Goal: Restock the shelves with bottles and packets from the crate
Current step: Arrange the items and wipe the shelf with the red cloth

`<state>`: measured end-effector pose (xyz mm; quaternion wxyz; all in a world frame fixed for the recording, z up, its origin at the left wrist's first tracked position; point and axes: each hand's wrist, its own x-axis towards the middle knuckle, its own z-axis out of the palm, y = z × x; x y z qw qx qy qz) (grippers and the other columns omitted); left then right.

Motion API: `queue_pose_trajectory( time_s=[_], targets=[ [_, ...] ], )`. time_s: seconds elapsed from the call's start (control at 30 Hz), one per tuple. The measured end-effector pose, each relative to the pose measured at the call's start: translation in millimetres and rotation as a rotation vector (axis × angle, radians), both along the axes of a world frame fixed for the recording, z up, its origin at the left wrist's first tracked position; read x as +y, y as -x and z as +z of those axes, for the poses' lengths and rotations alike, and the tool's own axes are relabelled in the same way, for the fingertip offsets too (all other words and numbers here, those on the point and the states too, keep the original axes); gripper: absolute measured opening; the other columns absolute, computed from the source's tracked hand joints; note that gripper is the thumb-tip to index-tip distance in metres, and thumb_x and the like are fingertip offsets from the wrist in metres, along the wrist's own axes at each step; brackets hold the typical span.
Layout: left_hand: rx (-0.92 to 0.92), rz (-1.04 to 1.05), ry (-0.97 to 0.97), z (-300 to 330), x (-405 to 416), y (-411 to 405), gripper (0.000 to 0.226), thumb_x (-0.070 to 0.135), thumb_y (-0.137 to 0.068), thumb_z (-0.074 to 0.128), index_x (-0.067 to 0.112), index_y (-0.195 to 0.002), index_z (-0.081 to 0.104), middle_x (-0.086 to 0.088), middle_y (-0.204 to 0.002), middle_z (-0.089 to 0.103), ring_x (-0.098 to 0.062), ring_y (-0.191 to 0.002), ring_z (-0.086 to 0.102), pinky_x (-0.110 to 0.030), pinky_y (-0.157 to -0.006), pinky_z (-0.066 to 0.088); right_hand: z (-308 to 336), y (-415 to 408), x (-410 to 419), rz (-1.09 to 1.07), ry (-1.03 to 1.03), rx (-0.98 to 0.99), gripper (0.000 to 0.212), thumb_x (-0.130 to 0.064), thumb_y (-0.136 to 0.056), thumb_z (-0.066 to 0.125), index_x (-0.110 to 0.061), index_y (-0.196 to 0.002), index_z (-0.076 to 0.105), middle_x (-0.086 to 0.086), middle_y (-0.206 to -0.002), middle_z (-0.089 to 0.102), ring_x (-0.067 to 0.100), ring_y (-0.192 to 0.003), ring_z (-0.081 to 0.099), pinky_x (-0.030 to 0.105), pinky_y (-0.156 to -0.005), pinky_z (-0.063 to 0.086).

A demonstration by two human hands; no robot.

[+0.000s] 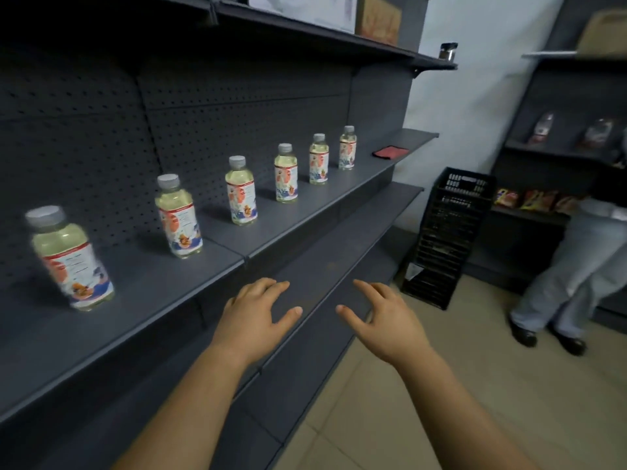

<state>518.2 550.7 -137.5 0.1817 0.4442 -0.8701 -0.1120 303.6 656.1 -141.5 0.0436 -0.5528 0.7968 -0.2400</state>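
Several clear bottles with grey caps and orange-and-white labels stand upright in a spaced row on the dark grey shelf (305,212); the nearest bottle (69,259) is at the far left, the farthest bottle (347,148) near the shelf's right end. My left hand (252,315) and my right hand (380,315) hover side by side over the lower shelf (339,245), palms down, fingers spread, holding nothing. A black plastic crate (448,235) stands on end on the floor past the shelves' right end; I cannot see anything inside it.
A red cloth (389,152) lies at the bottle shelf's far right end. Boxes (378,18) and a small jar (448,50) sit on the top shelf. A person (576,266) in light trousers stands at the right by another shelf unit holding packets (539,200) and bottles (543,127).
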Motion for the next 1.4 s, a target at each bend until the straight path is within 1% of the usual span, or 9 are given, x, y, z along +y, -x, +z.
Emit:
queue_pose_trajectory(
  time_s=[0.07,0.23,0.3,0.37,0.5,0.6,0.8,1.07,1.4],
  targets=[
    [0.013,-0.047,0.015,6,-24,45,0.08,0.076,-0.076,0.024,0.034,-0.142,0.044,0.013,-0.142,0.041,-0.012,-0.132,0.036,-0.037,-0.105,0.034,8,34,-14,-0.062,0.025,0.008,0.072,-0.076,-0.086,0.041,-0.038,-0.146,0.037,-0.007,-0.147,0.042,0.019,-0.135,0.039,0.04,-0.106,0.041],
    [0.049,-0.149,-0.005,5,-70,159,0.078,0.075,-0.078,0.03,0.032,-0.14,0.047,0.011,-0.142,0.044,-0.014,-0.132,0.039,-0.036,-0.106,0.035,13,126,-42,-0.165,0.041,0.025,0.07,-0.074,-0.087,0.042,-0.037,-0.147,0.038,-0.007,-0.146,0.043,0.019,-0.134,0.041,0.037,-0.105,0.04],
    [0.06,-0.174,-0.025,0,-90,206,0.067,0.069,-0.086,0.043,0.032,-0.141,0.046,0.011,-0.145,0.042,-0.014,-0.134,0.038,-0.037,-0.108,0.033,5,170,-54,-0.197,0.042,0.012,0.071,-0.075,-0.086,0.041,-0.038,-0.146,0.038,-0.008,-0.144,0.045,0.017,-0.131,0.042,0.037,-0.104,0.042],
    [0.081,-0.188,-0.026,-4,-107,255,0.059,0.061,-0.09,0.049,0.032,-0.142,0.045,0.011,-0.147,0.04,-0.013,-0.136,0.035,-0.037,-0.11,0.031,-4,214,-65,-0.222,0.042,0.008,0.072,-0.077,-0.085,0.04,-0.038,-0.145,0.039,-0.01,-0.143,0.046,0.015,-0.129,0.044,0.037,-0.103,0.043],
    [0.095,-0.215,-0.06,2,-134,352,0.059,0.059,-0.091,0.05,0.033,-0.143,0.043,0.012,-0.149,0.036,-0.012,-0.138,0.031,-0.037,-0.11,0.028,-3,302,-91,-0.249,0.02,-0.007,0.073,-0.076,-0.086,0.04,-0.036,-0.148,0.036,-0.007,-0.148,0.041,0.018,-0.135,0.039,0.039,-0.106,0.04],
    [0.131,-0.216,-0.057,11,-161,411,0.059,0.06,-0.09,0.05,0.033,-0.143,0.043,0.012,-0.149,0.036,-0.012,-0.138,0.032,-0.039,-0.111,0.031,9,361,-120,-0.244,0.027,0.013,0.073,-0.075,-0.086,0.041,-0.037,-0.148,0.035,-0.005,-0.148,0.042,0.02,-0.135,0.039,0.04,-0.105,0.041],
    [0.14,-0.158,-0.05,15,-227,486,0.058,0.058,-0.09,0.051,0.033,-0.142,0.044,0.012,-0.149,0.037,-0.012,-0.137,0.033,-0.04,-0.108,0.032,24,448,-192,-0.195,0.034,0.017,0.072,-0.074,-0.087,0.041,-0.037,-0.149,0.035,-0.004,-0.15,0.04,0.021,-0.136,0.038,0.037,-0.104,0.04],
    [0.166,-0.097,-0.019,7,-347,581,0.059,0.058,-0.09,0.051,0.031,-0.142,0.044,0.01,-0.151,0.035,-0.014,-0.138,0.032,-0.04,-0.112,0.031,13,552,-327,-0.099,-0.001,0.052,0.075,-0.075,-0.087,0.04,-0.035,-0.15,0.034,-0.004,-0.149,0.041,0.021,-0.135,0.041,0.038,-0.103,0.042],
    [0.194,-0.112,0.007,39,-478,736,0.06,0.061,-0.09,0.048,0.034,-0.143,0.042,0.012,-0.151,0.032,-0.013,-0.139,0.029,-0.043,-0.112,0.03,47,704,-462,-0.136,0.073,0.068,0.072,-0.073,-0.087,0.043,-0.035,-0.147,0.037,-0.002,-0.148,0.043,0.022,-0.134,0.041,0.04,-0.104,0.042]
  ],
)
